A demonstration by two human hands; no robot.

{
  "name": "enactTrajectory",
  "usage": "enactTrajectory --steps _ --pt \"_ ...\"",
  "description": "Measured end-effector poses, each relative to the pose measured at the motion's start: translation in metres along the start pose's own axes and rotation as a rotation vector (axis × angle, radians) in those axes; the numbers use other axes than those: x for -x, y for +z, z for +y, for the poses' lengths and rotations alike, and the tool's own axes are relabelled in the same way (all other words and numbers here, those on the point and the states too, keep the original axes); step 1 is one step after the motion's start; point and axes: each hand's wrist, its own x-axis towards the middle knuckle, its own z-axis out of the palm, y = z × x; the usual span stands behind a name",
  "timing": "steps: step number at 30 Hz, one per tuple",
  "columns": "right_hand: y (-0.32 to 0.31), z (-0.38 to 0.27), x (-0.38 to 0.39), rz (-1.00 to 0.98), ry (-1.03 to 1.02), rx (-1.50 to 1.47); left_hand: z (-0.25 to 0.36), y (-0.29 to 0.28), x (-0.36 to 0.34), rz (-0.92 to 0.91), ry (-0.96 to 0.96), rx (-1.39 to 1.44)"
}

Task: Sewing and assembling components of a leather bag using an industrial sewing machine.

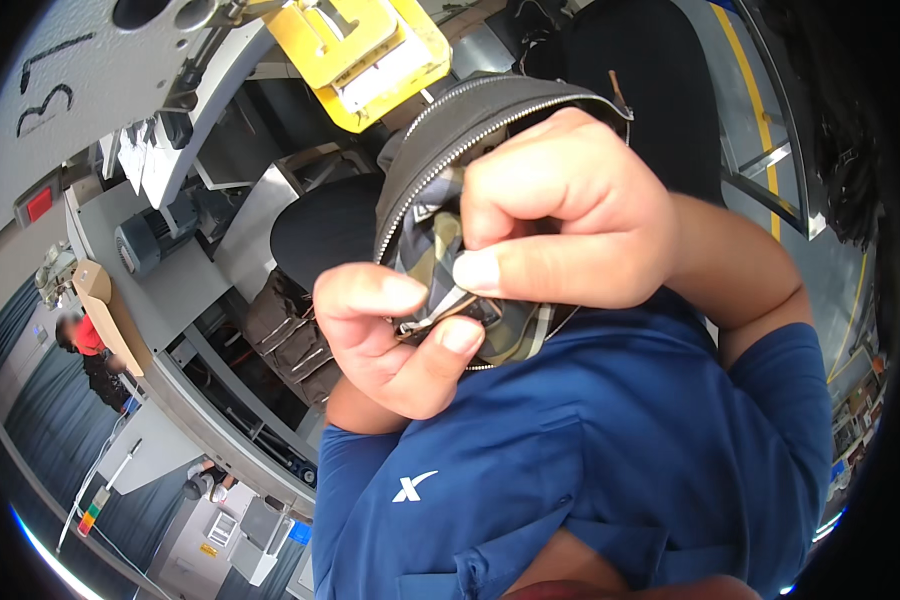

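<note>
A dark grey bag [530, 95] with a silver zipper lies open in front of my chest. Its patterned lining [430, 245], in camouflage colours with pale stripes, shows inside the opening. My left hand [385, 340] is closed at the near left of the opening, thumb and index finger pinching the lining. Curled over the right side of the bag, my right hand [575, 215] pinches the same cloth between its thumb and bent fingers. Both thumb tips are close together. The cloth inside my right fist is hidden.
A yellow machine part [370, 65] stands just beyond the bag, beside a grey machine body [70, 110]. Several folded dark bags [290, 330] hang or lie at left, near a motor [142, 242]. Two other people [90, 340] are far left. Yellow lines [755, 95] mark the floor at right.
</note>
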Motion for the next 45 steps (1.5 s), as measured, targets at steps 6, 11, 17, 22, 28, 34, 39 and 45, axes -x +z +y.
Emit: enactTrajectory --steps 6,11,17,22,28,34,39,45 --pt "-0.001 -0.013 0.006 0.036 0.358 -0.162 0.0 -0.004 -0.002 0.048 -0.032 0.026" --pt "-0.003 -0.023 0.01 -0.014 0.451 -0.111 0.002 -0.006 0.0 0.047 -0.109 -0.012" --pt "-0.007 -0.026 0.012 -0.121 0.435 -0.004 0.005 0.003 -0.004 0.102 -0.092 0.05" --pt "-0.005 -0.02 0.016 -0.127 0.26 0.046 0.008 0.002 -0.003 0.107 -0.099 0.052" --pt "-0.004 -0.017 0.019 -0.104 0.231 0.05 0.007 0.001 -0.002 0.1 -0.102 0.066" --pt "-0.008 -0.015 0.013 -0.013 0.257 0.068 0.008 -0.002 -0.002 0.092 -0.143 0.109" --pt "-0.005 -0.009 0.012 -0.013 -0.14 0.55 0.011 -0.002 -0.005 0.091 -0.234 0.242" --pt "-0.007 -0.008 0.012 -0.089 -0.274 0.982 0.008 -0.011 -0.008 0.09 -0.337 0.284"
